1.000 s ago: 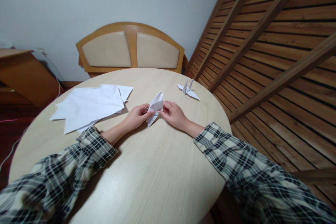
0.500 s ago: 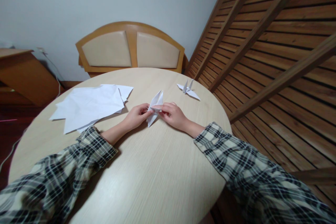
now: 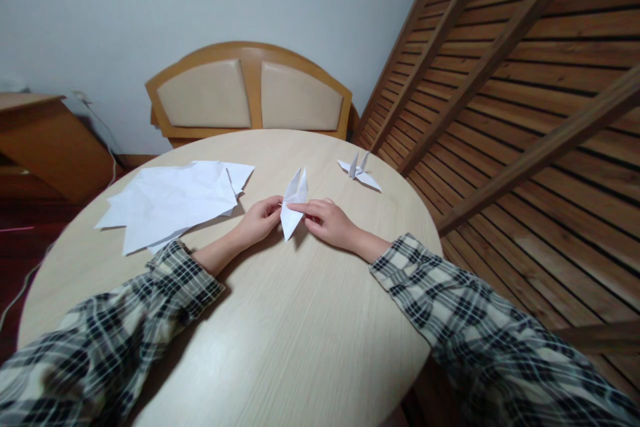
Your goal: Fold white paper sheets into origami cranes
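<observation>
Between my hands is a folded white paper, a narrow diamond with two upright points at its far end and one point towards me. My left hand pinches its left edge, the fingertips partly hidden behind the paper. From the right, my right hand grips the other edge, its index finger laid across the middle of the front face. Beyond my right hand, a finished-looking white paper crane rests on the table with wings spread.
A loose pile of white paper sheets lies on the left of the round wooden table. Behind the table stands a headboard with cream panels. A slatted wooden frame leans along the right side.
The front flap of the folded paper now lies down flat towards me, showing a smooth face. My right index finger has come across it; my left thumb has drawn back to the edge.
</observation>
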{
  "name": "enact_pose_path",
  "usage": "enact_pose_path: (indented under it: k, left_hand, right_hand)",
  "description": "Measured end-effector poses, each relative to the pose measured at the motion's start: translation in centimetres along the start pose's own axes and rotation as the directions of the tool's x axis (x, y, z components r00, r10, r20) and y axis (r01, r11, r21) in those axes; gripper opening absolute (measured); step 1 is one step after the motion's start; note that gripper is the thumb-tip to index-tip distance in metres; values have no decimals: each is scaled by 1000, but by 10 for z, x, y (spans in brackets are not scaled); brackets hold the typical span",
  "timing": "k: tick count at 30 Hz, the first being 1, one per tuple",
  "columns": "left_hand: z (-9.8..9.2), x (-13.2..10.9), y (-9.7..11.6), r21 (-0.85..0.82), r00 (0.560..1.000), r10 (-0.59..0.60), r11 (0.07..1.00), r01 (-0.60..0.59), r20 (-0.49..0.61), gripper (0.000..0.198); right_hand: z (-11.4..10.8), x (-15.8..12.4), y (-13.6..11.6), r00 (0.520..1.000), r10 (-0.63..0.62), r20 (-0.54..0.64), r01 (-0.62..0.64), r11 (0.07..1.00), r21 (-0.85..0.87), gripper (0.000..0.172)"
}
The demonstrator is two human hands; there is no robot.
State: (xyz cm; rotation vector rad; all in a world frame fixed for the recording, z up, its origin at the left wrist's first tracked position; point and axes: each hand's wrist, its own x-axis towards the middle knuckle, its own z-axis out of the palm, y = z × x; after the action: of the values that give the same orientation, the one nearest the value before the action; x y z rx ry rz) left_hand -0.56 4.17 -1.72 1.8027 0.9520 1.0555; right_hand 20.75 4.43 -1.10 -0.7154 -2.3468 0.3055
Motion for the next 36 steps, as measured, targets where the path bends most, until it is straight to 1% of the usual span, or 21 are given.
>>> enact_pose_path:
  k: [5,12,16,19,21,23,26,31,34,36]
  left_hand:
    - [-1,1,3,-71,999,-34,997,35,12,23]
    - [-1,-2,14,-126,995,-89,988,94,46,22]
    - [-3,-1,7,-135,995,-104,985,105,14,21]
    - [-4,0,2,-184,993,-117,976,116,10,21]
    - [-3,1,2,-169,993,-120,979,116,-11,20]
    - [-2,1,5,-115,993,-109,988,104,-43,22]
    - [-1,0,8,-62,993,-104,993,101,-49,25]
    - [-1,0,3,-74,990,-131,989,127,-44,27]
    - [-1,1,-3,-93,992,-114,990,108,-58,28]
    - [-1,2,-5,-95,992,-104,991,96,-76,28]
  right_hand:
    - [0,1,0,999,28,16,-28,1000,-7,46]
    - [-1,1,-1,1000,24,4,-24,1000,1,47]
    - [-2,1,-2,999,27,22,-27,1000,-6,45]
    - [-2,0,-3,1000,16,24,-16,1000,-5,40]
    - [-2,0,-3,1000,0,22,0,1000,8,38]
    - [-1,-1,-2,1000,-11,26,10,1000,20,38]
    - [0,-1,0,999,-12,39,12,1000,19,39]
    - [1,0,1,997,-27,69,28,1000,-8,38]
    - [0,-1,0,997,-22,79,21,1000,7,36]
    - [-1,-2,-1,998,-18,63,17,1000,25,34]
